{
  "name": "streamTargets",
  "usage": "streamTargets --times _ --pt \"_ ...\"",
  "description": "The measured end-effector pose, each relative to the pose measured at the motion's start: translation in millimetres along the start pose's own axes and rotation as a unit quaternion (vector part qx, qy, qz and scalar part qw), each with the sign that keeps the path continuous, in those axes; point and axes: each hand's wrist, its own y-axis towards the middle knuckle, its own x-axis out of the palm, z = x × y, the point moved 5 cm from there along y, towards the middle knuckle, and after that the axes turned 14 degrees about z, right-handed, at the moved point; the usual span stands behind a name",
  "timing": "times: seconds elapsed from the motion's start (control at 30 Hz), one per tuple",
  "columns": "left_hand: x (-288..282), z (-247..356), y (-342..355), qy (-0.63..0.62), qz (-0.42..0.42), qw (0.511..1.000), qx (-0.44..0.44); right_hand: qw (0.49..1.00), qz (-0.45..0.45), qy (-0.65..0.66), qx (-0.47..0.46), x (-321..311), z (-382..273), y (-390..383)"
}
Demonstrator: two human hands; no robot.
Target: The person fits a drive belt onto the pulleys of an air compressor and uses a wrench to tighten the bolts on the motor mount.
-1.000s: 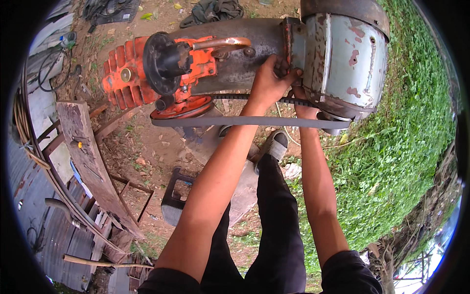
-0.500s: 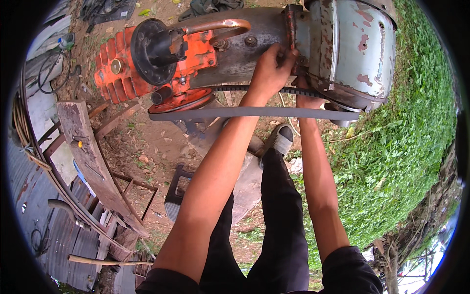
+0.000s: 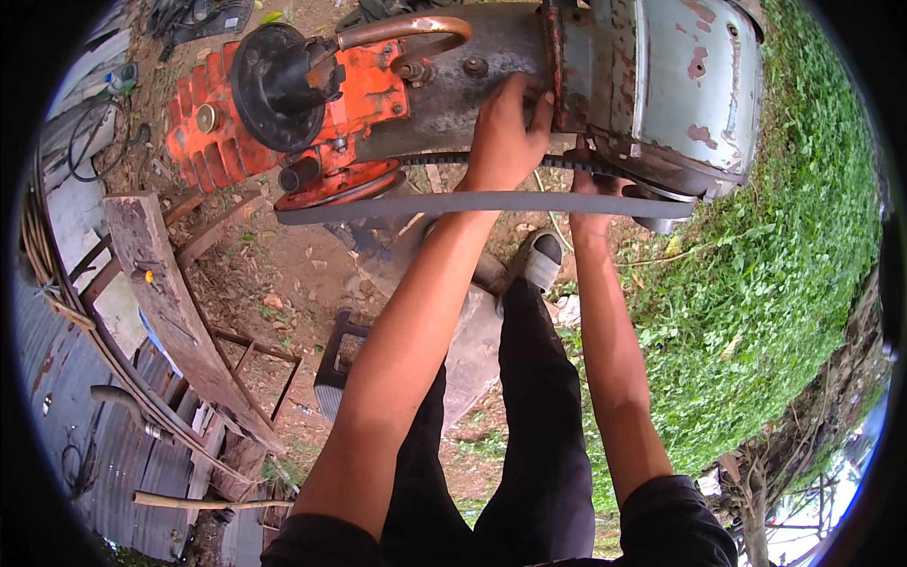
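Note:
An orange compressor pump (image 3: 373,99) with a black round air filter (image 3: 277,88) and a grey, paint-worn motor (image 3: 694,94) sit on a dark metal tank (image 3: 463,94). A black belt (image 3: 453,202) loops between the orange pulley (image 3: 345,184) and the small motor pulley (image 3: 661,215). My left hand (image 3: 510,142) reaches through the belt loop. Its fingers are bent and apart beside the rusty upright bracket (image 3: 556,66), with nothing visible in them. Below the bracket, my right hand (image 3: 593,194) is by the motor's underside, its fingers partly hidden by belt and motor.
A weathered wooden plank (image 3: 170,293) leans at the left over a metal frame, near corrugated sheets (image 3: 104,444) and coiled hoses. A dark block-like object (image 3: 335,369) stands by my feet. Green plants (image 3: 756,312) cover the ground at right.
My left hand has shifted slightly left and down, and its fingers have loosened at the bracket. My right hand has moved a little lower. The whole view has shifted slightly.

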Motion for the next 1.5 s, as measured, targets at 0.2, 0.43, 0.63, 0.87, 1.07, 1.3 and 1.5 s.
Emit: streamTargets --times 0.2,0.43,0.63,0.87,1.07,1.3,1.5 --pt "-46.3 40.1 -70.8 0.183 -0.009 0.974 0.132 0.983 0.048 -0.175 -0.035 -47.8 -55.6 -44.4" --pt "-74.7 128.7 -136.3 0.007 -0.187 0.966 -0.179 0.942 0.209 -0.249 0.085 -101.8 -188.8 -31.0" --pt "-48.3 131.8 -29.4 -0.120 0.088 0.959 -0.242 0.949 0.146 -0.277 -0.034 0.2 -251.9 55.4" --pt "31.9 65.3 24.7 -0.115 0.059 0.947 -0.294 0.943 0.094 -0.319 0.011 53.8 -183.0 144.6" --pt "60.1 44.6 2.5 -0.114 0.025 0.927 -0.357 0.952 0.051 -0.261 0.152 67.0 -173.8 149.7" --pt "60.7 48.3 -1.1 -0.109 -0.007 0.912 -0.397 0.926 0.030 -0.326 0.190 88.4 -181.0 135.0" --pt "57.4 52.8 -3.2 -0.099 -0.011 0.913 -0.396 0.924 0.038 -0.314 0.213 94.1 -183.2 128.4"
